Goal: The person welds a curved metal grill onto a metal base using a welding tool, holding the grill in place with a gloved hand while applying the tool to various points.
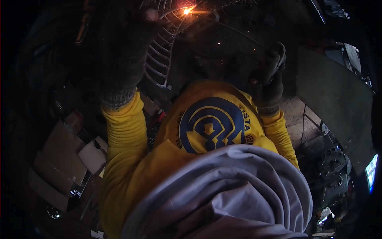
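Note:
A bright orange glow with sparks burns at the top, on a curved ribbed metal frame (160,59) made of bent rods. My left hand (125,51), in a dark knitted glove, is closed at the frame's left edge; one lit fingertip shows there, while the other fingers are lost in darkness. On the right, my gloved right hand (268,89) is wrapped around a dark welding electrode holder (275,59). From it a thin welding rod (240,32) runs up and left toward the glow.
Cardboard boxes (59,159) lie at the left. To the right stands a large dark flat panel (332,99), with a dark metal machine part (328,163) full of round holes below it. Pale cloth (238,191) hangs in front of my yellow shirt.

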Demonstrator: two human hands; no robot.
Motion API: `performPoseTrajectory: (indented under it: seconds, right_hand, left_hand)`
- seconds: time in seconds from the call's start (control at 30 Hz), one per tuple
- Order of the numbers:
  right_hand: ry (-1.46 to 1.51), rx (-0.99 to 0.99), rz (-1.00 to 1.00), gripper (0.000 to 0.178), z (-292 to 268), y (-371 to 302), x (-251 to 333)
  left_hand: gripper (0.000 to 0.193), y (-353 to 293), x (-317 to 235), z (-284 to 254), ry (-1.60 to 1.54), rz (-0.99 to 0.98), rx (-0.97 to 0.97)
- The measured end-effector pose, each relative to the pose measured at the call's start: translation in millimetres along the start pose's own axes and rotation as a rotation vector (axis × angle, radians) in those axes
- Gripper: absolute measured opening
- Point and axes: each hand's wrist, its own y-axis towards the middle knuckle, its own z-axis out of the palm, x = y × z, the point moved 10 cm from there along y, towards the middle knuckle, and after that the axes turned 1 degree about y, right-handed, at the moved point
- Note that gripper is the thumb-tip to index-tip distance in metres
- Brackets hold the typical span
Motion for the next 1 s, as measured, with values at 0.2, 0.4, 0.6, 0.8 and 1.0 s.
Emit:
performPoseTrajectory:
  seconds: [0.2,0.4,0.6,0.8,1.0]
  right_hand:
    - [-0.094,0.033,0.072,0.058,-1,0,-7]
    - [-0.069,0.040,0.068,0.059,-26,1,-25]
    - [-0.122,0.054,0.091,0.055,-26,9,-16]
    - [-0.151,0.050,0.037,0.059,-24,9,-13]
    - [-0.092,0.083,0.128,0.065,-20,13,-14]
  left_hand:
    - [0.060,3,1,3,0.030,-0.009,0.014]
    - [0.063,-1,6,17,0.072,-0.029,0.002]
    - [0.065,-4,32,16,0.173,-0.045,-0.004]
    - [0.059,18,-51,33,-0.173,0.095,0.060]
    - [0.056,12,-42,17,-0.173,0.107,-0.019]
